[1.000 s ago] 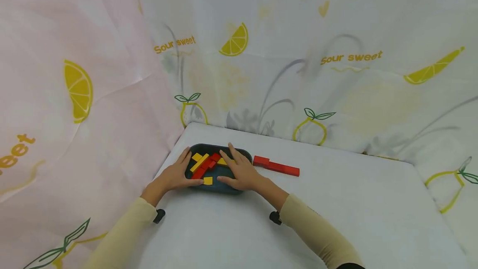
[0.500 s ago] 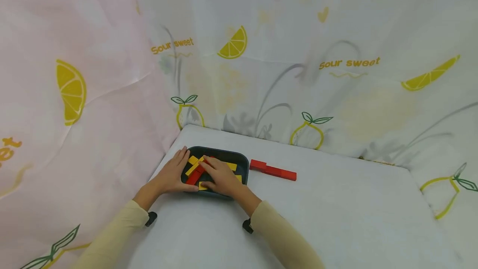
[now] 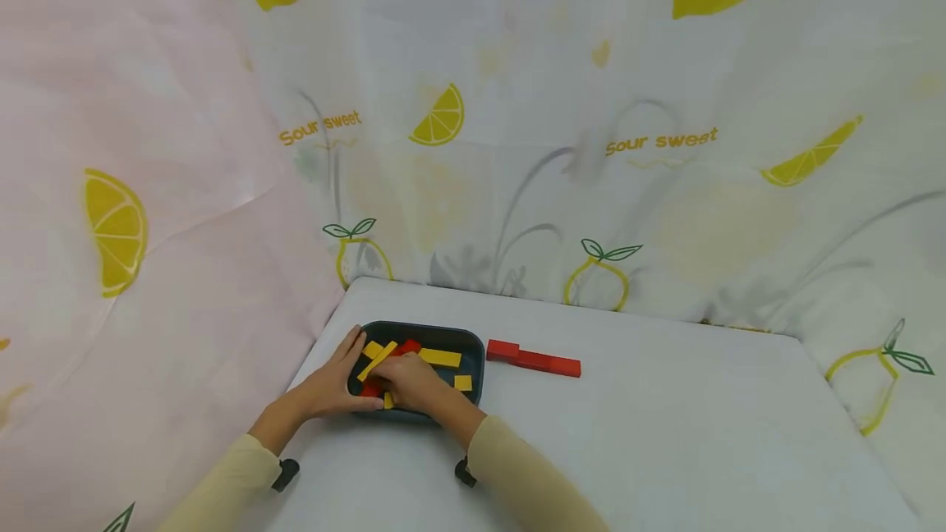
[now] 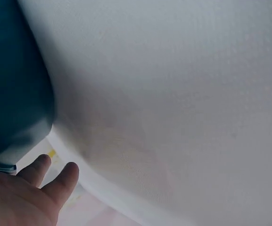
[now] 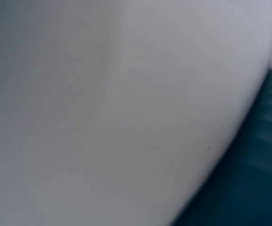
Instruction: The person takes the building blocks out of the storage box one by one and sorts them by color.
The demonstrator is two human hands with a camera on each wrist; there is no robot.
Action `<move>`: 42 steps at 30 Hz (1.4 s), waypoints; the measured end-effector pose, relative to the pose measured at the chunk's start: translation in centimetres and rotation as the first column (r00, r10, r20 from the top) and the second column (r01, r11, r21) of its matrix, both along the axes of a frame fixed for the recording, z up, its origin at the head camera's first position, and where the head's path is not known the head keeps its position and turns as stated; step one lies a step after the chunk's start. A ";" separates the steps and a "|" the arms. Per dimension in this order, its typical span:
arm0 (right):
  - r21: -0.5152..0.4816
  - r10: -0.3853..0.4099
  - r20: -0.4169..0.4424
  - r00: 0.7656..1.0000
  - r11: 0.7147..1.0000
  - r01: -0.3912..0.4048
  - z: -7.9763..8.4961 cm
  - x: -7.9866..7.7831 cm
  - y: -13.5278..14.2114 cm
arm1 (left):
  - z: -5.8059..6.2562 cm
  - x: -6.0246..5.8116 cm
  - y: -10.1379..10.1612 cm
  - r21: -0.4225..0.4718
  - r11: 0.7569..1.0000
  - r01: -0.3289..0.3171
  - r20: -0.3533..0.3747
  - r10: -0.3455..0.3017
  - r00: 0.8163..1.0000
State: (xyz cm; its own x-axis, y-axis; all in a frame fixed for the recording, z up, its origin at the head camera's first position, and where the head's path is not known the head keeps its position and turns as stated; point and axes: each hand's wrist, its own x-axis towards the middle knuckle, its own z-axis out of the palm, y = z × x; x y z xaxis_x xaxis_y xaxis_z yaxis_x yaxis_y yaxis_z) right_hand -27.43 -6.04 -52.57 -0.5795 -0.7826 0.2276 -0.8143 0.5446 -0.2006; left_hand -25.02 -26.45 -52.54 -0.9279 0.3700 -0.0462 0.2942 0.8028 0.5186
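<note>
A dark blue-green tray (image 3: 482, 364) on the white table holds several red and yellow blocks. My left hand (image 3: 328, 384) rests against its left end, fingers straight along the rim and thumb along the front edge. In the left wrist view, the left hand (image 4: 18, 202) shows two extended fingers beside the tray wall (image 4: 13, 84). My right hand (image 3: 421, 384) reaches down inside the tray, fingers bent, close to a slanted yellow stick (image 3: 375, 363) and a red block (image 3: 409, 346). Its fingertips are hidden, so any grip cannot be told. The right wrist view shows only the tray's outer wall (image 5: 253, 174) and tabletop.
Right of the tray, a row of red blocks (image 3: 550, 363) lies on the table, the one nearest the tray (image 3: 502, 350) standing higher. A long yellow block (image 3: 441, 358) and a square yellow one (image 3: 462, 382) lie in the tray's right half. Lemon-printed cloth (image 3: 517, 212) hangs behind.
My right hand has moved left from the tray's right side and down among the blocks, its fingers bending. The left hand stays at the tray's left end. The head view has tilted up.
</note>
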 end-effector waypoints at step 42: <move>0.079 -0.070 0.148 0.986 0.995 0.059 -0.5 -1.1 -1.0 | 0.3 0.9 -0.1 -0.001 1.000 -0.024 0.018 0.024 1.000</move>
